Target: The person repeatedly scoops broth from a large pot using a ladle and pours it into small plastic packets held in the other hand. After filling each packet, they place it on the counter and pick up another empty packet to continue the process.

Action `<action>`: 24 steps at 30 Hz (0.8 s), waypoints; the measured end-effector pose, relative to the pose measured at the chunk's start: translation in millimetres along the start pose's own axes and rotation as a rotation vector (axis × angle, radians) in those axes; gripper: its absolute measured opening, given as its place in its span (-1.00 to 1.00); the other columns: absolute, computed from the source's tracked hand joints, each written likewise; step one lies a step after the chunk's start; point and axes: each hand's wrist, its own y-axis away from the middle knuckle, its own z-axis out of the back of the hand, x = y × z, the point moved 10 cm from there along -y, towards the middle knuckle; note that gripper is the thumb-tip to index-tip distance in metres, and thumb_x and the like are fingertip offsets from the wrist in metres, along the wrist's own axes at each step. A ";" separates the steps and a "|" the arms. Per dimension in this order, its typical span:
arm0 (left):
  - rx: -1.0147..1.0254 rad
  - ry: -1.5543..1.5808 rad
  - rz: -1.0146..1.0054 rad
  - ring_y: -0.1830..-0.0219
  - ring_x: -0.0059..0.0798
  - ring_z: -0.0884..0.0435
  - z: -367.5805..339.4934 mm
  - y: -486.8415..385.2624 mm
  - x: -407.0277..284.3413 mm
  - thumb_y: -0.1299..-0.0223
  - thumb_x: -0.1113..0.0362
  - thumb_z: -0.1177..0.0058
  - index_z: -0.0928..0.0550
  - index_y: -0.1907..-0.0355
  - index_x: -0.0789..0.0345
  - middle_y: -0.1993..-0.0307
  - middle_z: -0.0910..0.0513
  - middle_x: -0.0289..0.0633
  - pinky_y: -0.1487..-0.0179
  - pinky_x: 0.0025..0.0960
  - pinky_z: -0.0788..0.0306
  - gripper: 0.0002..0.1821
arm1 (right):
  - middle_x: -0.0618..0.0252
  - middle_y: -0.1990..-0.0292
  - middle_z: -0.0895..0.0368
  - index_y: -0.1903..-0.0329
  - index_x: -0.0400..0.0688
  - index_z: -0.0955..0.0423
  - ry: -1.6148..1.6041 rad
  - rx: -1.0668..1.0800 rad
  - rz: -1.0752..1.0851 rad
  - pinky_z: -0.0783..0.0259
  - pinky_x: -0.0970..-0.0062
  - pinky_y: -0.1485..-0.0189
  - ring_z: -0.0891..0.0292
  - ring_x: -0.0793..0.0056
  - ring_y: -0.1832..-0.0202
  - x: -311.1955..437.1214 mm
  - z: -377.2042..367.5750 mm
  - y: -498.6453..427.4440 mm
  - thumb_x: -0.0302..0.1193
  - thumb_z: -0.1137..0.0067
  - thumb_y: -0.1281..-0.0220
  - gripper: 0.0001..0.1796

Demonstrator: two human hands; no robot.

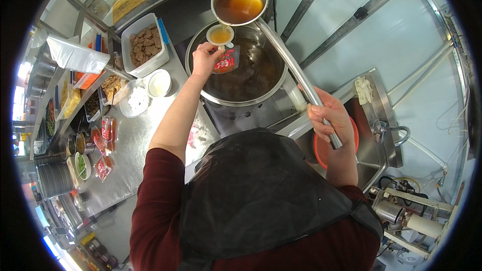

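My right hand (328,114) grips the long metal handle of a deep steel ladle (239,2) filled with amber liquid. The ladle is tipped, and a thin stream runs from its lip into a small pale-rimmed cup or funnel (220,35) holding yellowish liquid. Pinched in my left hand (205,59) is the cup or funnel, with a clear plastic pouch (228,60) bearing red print just below it. Whether the two are joined is hidden by my fingers. Both stand over a large round steel pot (241,101) of dark broth.
A plastic tub of sliced meat (146,45) stands left of the pot. Nearer are a white bowl (158,83), a clear bowl of white pieces (136,101) and red-printed packets (108,130) on the steel counter (131,158). At right, a red basin (354,135) sits in a sink (380,146).
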 end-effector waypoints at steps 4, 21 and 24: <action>0.055 -0.033 0.023 0.19 -0.34 -0.65 -2.7 0.3 2.8 -0.07 0.29 -0.41 -0.76 0.18 0.32 0.30 -0.72 -0.14 0.02 -0.32 -0.49 -0.74 | 0.46 0.54 -0.31 -0.46 -0.29 -0.20 0.007 0.002 0.001 -0.14 0.77 0.77 -0.12 0.85 0.75 0.4 -0.2 -0.1 -0.53 -0.04 -0.33 -0.36; 0.075 -0.027 0.033 0.16 -0.32 -0.67 -1.0 0.5 -6.1 -0.08 0.26 -0.42 -0.76 0.17 0.31 0.27 -0.72 -0.13 0.02 -0.32 -0.49 -0.73 | 0.43 0.53 -0.32 -0.42 -0.34 -0.20 0.009 0.015 0.008 -0.14 0.76 0.77 -0.13 0.84 0.75 2.5 -5.2 2.0 -0.51 -0.07 -0.31 -0.36; 0.072 -0.022 0.033 0.16 -0.33 -0.67 -0.7 0.4 -5.1 -0.08 0.26 -0.41 -0.76 0.17 0.31 0.27 -0.72 -0.13 0.03 -0.33 -0.50 -0.73 | 0.43 0.53 -0.32 -0.42 -0.34 -0.20 0.017 0.014 0.008 -0.15 0.75 0.77 -0.14 0.84 0.74 2.3 -5.4 2.0 -0.50 -0.07 -0.31 -0.37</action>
